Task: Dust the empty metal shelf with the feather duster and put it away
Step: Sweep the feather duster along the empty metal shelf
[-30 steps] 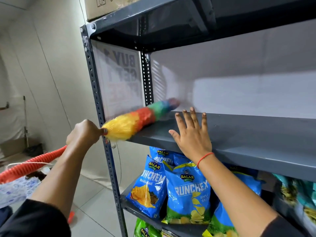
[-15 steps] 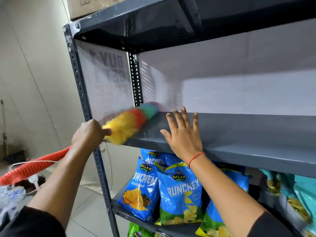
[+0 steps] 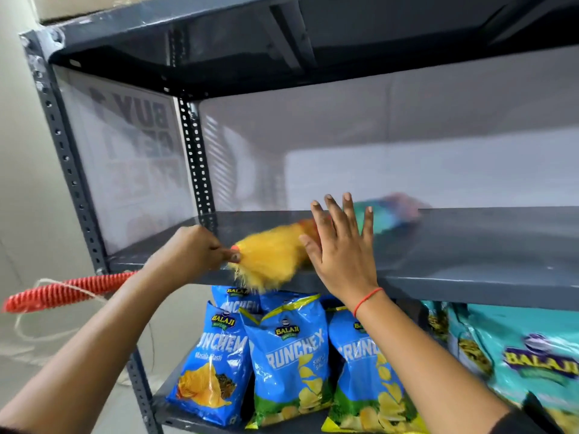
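Note:
The grey metal shelf [image 3: 470, 264] runs across the middle of the head view with nothing standing on it. A rainbow feather duster [image 3: 269, 258] lies along its surface, yellow end near the front edge, blurred blue and pink tip farther right behind my right hand. My left hand [image 3: 191, 249] is shut on the duster where its ribbed red handle [image 3: 62, 292] meets the feathers. My right hand [image 3: 341, 245] rests flat on the shelf, fingers spread, in front of the duster's middle.
Blue and green chip bags [image 3: 288, 355] and teal bags [image 3: 526, 364] fill the shelf below. Perforated grey uprights [image 3: 62, 158] frame the left side, with a translucent printed panel [image 3: 125, 158] between them. Another shelf [image 3: 282, 51] hangs overhead. A pale wall is at the left.
The duster has swept to the right along the shelf, its tip now past my right hand. My left hand moved in over the shelf's front edge. The view shifted right.

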Demonstrator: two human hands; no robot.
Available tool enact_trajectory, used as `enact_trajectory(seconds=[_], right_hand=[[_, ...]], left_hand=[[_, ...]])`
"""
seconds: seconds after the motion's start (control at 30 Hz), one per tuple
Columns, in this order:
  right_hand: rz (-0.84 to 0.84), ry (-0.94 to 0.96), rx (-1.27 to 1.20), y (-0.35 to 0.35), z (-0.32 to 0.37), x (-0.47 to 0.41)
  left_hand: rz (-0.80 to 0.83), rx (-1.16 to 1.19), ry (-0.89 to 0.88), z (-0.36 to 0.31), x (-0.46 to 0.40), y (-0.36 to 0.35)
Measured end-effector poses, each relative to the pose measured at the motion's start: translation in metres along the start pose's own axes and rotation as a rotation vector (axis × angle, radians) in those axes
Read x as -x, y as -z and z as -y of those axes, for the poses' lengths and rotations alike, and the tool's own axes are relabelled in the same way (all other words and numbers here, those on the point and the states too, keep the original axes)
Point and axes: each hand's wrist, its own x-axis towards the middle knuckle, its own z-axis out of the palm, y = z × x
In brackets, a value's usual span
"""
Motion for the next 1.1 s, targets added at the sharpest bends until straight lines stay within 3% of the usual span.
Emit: enact_trajectory(seconds=[0.17, 0.3, 0.4, 0.5, 0.67, 0.83, 1.0, 1.1], right_hand=[[-0.013, -0.021, 0.084, 0.013, -0.026, 0.006], [-0.096, -0.061, 0.132, 0.029, -0.053, 0.014], [-0.114, -0.069, 0.190, 0.047, -0.078, 0.024], [-0.134, -0.143, 0.237, 0.061, -0.100, 0.029], [-0.195, -0.328, 0.191, 0.075, -0.124, 0.030], [-0.159, -0.352, 0.305, 0.090, -0.149, 0.034], [-0.166, -0.372, 0.340, 0.091, -0.155, 0.035], [-0.163, -0.372, 0.333, 0.091, -0.156, 0.034]], left_hand=[[0.021, -0.023, -0.104, -0.032, -0.010, -0.004], [0.061, 0.075, -0.376, -0.079, -0.014, -0.035], [0.067, 0.193, -0.353, -0.100, -0.037, -0.035], [0.060, 0.100, -0.363, -0.122, -0.054, -0.046], [0.148, 0.160, -0.686, -0.170, -0.054, -0.074], [0.082, 0.131, -0.613, -0.205, -0.082, -0.082], [0.191, 0.198, -0.785, -0.252, -0.081, -0.095], [0.158, 0.223, -0.757, -0.280, -0.086, -0.102]])
